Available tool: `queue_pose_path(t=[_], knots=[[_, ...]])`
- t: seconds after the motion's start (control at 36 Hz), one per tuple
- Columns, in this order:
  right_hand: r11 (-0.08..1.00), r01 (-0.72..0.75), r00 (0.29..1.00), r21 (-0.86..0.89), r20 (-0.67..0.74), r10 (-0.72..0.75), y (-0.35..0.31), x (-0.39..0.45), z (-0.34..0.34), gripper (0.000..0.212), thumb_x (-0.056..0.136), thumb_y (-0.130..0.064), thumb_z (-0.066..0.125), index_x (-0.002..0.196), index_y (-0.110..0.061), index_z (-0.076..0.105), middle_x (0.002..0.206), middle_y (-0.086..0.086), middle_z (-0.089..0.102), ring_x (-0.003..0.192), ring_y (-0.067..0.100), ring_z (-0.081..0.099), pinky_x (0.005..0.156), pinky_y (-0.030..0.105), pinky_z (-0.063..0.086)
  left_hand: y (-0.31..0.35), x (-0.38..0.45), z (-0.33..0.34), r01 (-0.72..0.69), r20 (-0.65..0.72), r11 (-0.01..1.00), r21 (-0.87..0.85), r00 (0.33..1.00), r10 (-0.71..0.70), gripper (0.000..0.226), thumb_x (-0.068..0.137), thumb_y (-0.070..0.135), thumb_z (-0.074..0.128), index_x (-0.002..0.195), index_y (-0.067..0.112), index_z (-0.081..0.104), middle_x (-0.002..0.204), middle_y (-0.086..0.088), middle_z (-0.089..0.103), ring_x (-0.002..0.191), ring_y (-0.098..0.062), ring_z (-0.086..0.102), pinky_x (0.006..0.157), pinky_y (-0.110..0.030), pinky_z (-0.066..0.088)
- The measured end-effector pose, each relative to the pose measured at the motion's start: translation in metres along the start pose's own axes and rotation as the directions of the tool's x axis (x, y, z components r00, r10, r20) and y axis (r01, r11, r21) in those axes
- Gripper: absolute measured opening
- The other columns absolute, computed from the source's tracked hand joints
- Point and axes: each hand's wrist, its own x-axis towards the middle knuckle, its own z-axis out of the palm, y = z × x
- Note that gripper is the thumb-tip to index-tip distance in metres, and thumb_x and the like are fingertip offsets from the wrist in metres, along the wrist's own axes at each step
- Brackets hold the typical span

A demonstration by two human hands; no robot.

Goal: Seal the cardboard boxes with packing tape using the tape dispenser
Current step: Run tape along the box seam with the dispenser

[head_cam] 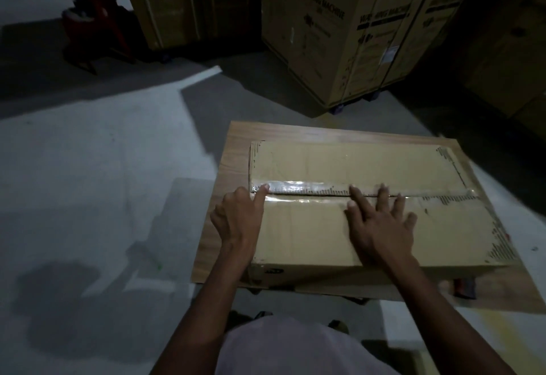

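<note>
Because the box [369, 206] lies flat on a wooden board [236, 150] on the floor, its top seam faces upward for taping. At the left end of the seam, the left hand [236, 218] presses one extended finger onto the tape strip [298, 188], probably anchoring it. Further right, the right hand [381, 224] lies flat with fingers spread across the seam, holding the flaps level. No tape dispenser is visible. Tall printed cartons [348, 32] stand behind.
</note>
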Motion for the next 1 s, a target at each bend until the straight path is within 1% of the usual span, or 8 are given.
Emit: queue_pose_path(t=[0.17, 0.31, 0.39, 0.47, 0.61, 0.72, 0.89, 1.0], knots=[[0.997, 0.071, 0.997, 0.032, 0.018, -0.071, 0.013, 0.002, -0.003, 0.064, 0.102, -0.070, 0.006, 0.163, -0.053, 0.002, 0.176, 0.007, -0.008, 0.160, 0.040, -0.013, 0.124, 0.067, -0.005, 0.010, -0.012, -0.008, -0.155, -0.054, 0.976, 0.150, 0.985, 0.165, 0.039, 0.101, 0.044, 0.059, 0.095, 0.006, 0.068, 0.088, -0.014, 0.071, 0.075, -0.033, 0.067, 0.058, -0.033, 0.044], [0.958, 0.174, 0.985, 0.226, -0.028, -0.172, 0.033, -0.003, -0.018, 0.057, 0.108, -0.056, 0.032, 0.149, -0.021, 0.052, 0.164, 0.013, 0.038, 0.154, 0.041, 0.027, 0.123, 0.063, 0.019, 0.028, -0.040, -0.006, -0.080, -0.005, 0.985, 0.154, 0.997, 0.082, 0.030, 0.102, 0.030, 0.055, 0.118, 0.006, 0.066, 0.115, -0.017, 0.067, 0.097, -0.034, 0.064, 0.077, -0.041, 0.047], [0.807, 0.288, 0.956, 0.516, -0.208, -0.207, 0.057, -0.021, -0.029, 0.047, 0.103, -0.051, 0.046, 0.132, -0.021, 0.068, 0.118, -0.003, 0.073, 0.112, 0.021, 0.068, 0.091, 0.038, 0.056, 0.044, -0.068, -0.003, -0.072, 0.036, 0.974, 0.216, 0.997, 0.065, 0.036, 0.100, 0.034, 0.057, 0.125, 0.009, 0.066, 0.134, -0.013, 0.062, 0.117, -0.034, 0.056, 0.093, -0.045, 0.042], [0.699, 0.348, 0.924, 0.625, -0.356, -0.141, 0.089, -0.036, -0.038, 0.018, 0.106, -0.033, 0.062, 0.121, -0.031, 0.072, 0.090, -0.035, 0.071, 0.092, -0.012, 0.068, 0.073, 0.005, 0.049, 0.066, -0.098, 0.002, -0.133, 0.034, 0.984, 0.118, 0.991, 0.130, 0.033, 0.093, 0.025, 0.071, 0.118, 0.005, 0.072, 0.130, -0.017, 0.067, 0.118, -0.036, 0.060, 0.098, -0.050, 0.043], [0.582, 0.287, 0.919, 0.761, -0.390, 0.056, 0.145, -0.042, -0.048, 0.017, 0.104, -0.020, 0.062, 0.113, -0.019, 0.077, 0.091, -0.014, 0.076, 0.084, 0.004, 0.075, 0.069, 0.026, 0.063, 0.114, -0.125, 0.017, -0.416, -0.007, 0.894, -0.165, 0.907, 0.421, 0.024, 0.088, 0.016, 0.075, 0.107, 0.000, 0.077, 0.106, -0.014, 0.076, 0.093, -0.030, 0.074, 0.081, -0.045, 0.059], [0.573, 0.311, 0.879, 0.758, -0.458, 0.130, 0.180, -0.036, -0.062, 0.014, 0.105, -0.013, 0.061, 0.111, -0.019, 0.072, 0.087, -0.014, 0.073, 0.075, 0.001, 0.074, 0.061, 0.013, 0.058, 0.159, -0.134, 0.027, -0.496, 0.013, 0.838, -0.227, 0.859, 0.512, 0.022, 0.089, 0.021, 0.078, 0.106, 0.007, 0.079, 0.085, -0.008, 0.078, 0.072, -0.027, 0.072, 0.072, -0.035, 0.056], [0.710, 0.257, 0.809, 0.656, -0.548, 0.213, 0.250, -0.022, -0.070, 0.018, 0.106, -0.016, 0.061, 0.109, -0.017, 0.078, 0.089, -0.009, 0.073, 0.082, -0.002, 0.071, 0.071, 0.014, 0.053, 0.226, -0.148, 0.052, -0.570, 0.055, 0.756, -0.322, 0.786, 0.616, 0.025, 0.096, 0.029, 0.065, 0.109, 0.012, 0.079, 0.084, -0.005, 0.077, 0.072, -0.026, 0.070, 0.074, -0.038, 0.055], [0.642, 0.056, 0.770, 0.765, -0.443, 0.460, 0.285, -0.012, -0.047, 0.019, 0.100, -0.015, 0.059, 0.105, -0.025, 0.074, 0.087, -0.003, 0.073, 0.084, 0.016, 0.071, 0.073, 0.027, 0.052, 0.260, -0.161, 0.070, -0.600, 0.089, 0.722, -0.346, 0.745, 0.661, 0.022, 0.096, 0.025, 0.069, 0.113, 0.013, 0.078, 0.089, -0.004, 0.077, 0.078, -0.026, 0.070, 0.073, -0.039, 0.056]])
